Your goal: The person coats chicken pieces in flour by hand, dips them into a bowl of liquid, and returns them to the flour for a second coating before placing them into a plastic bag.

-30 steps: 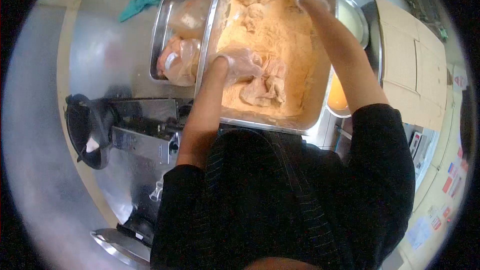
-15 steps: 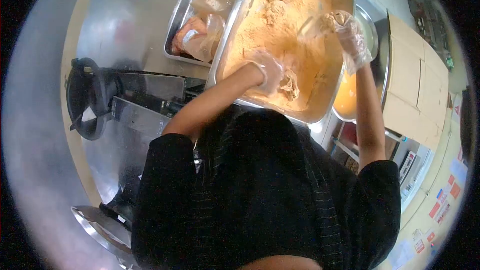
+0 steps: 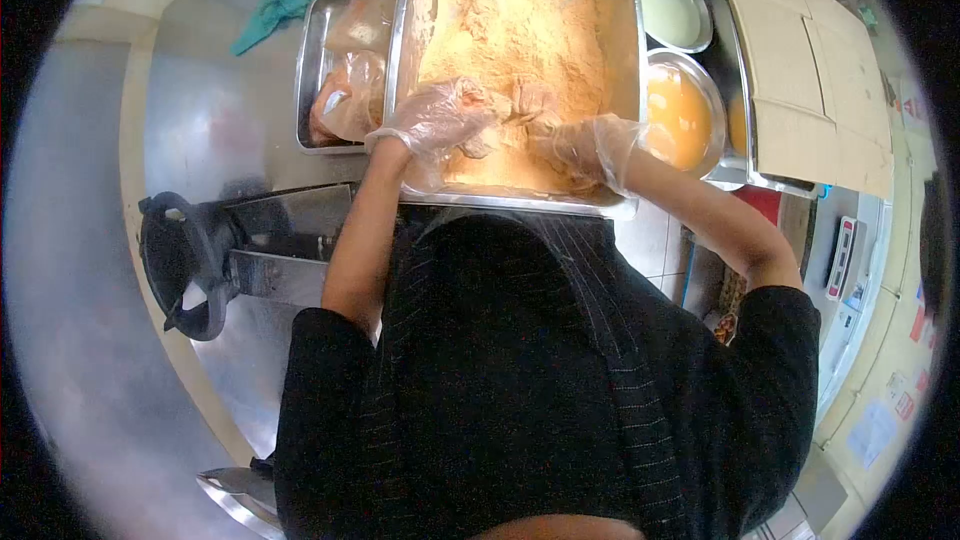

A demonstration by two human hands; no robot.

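In the head view, the gloved left hand (image 3: pixel 440 122) was closed on a powder-coated piece (image 3: pixel 483 143) above the orange powder (image 3: pixel 540 25) in a deep metal pan (image 3: pixel 622 60). The gloved right hand (image 3: pixel 588 145) was just beside it, also over the pan; whether its fingers gripped could not be told.

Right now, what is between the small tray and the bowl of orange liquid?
The head view shows the large powder pan, with the left hand and right hand over it.
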